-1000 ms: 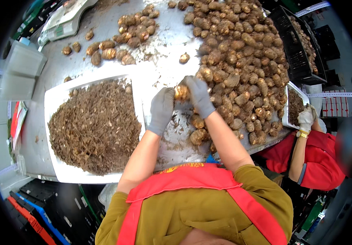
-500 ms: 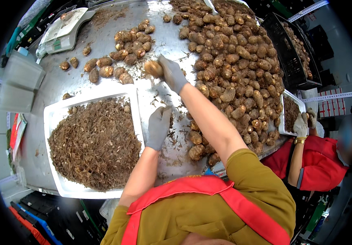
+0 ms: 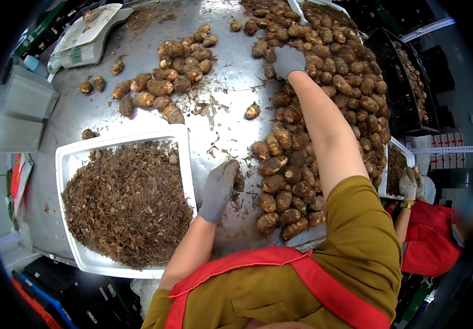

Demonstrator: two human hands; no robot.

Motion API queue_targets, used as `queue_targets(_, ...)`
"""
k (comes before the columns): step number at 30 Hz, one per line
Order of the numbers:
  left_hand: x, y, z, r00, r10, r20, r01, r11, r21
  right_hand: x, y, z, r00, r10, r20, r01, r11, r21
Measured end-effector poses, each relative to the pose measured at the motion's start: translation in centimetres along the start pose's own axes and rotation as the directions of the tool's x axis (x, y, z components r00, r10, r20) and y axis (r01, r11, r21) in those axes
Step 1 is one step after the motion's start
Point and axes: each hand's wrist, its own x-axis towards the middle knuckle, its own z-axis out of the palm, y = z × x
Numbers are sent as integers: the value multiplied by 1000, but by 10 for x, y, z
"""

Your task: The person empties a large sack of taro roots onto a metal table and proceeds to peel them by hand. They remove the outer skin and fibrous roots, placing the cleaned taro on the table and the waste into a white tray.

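Observation:
Brown taro-like tubers (image 3: 283, 200) cover the metal table's (image 3: 231, 88) right half, with a smaller cluster (image 3: 176, 60) at the back. My left hand (image 3: 219, 192), in a grey glove, is closed around something dark that I cannot make out, beside a white tray (image 3: 61, 181) heaped with fibrous brown debris (image 3: 121, 208). My right hand (image 3: 288, 61), also gloved, reaches into the far part of the pile with curled fingers; what they hold, if anything, is hidden. A single tuber (image 3: 253, 111) lies between cluster and pile.
A scale (image 3: 77, 49) and translucent bins (image 3: 22, 109) stand left. A black crate (image 3: 390, 88) of tubers is at right. A co-worker's gloved hand (image 3: 409, 185) works at another white tray (image 3: 412, 159); their red sleeve (image 3: 428, 241) shows below.
My right hand first carried a tuber leftward away from my left hand, then moved right into the pile; that tuber is out of it. My left hand has shifted down.

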Motion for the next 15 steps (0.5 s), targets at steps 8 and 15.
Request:
queue_targets(8,0,0,3,989,67,-128,-61,997,52,-100,6,-22,985,-129,-116,72,-301,951)
queue_targets(15,-14,11,20,939,340,-47,-306,893,330,-222,9,-44,904,-358,-235,-171,-805,568)
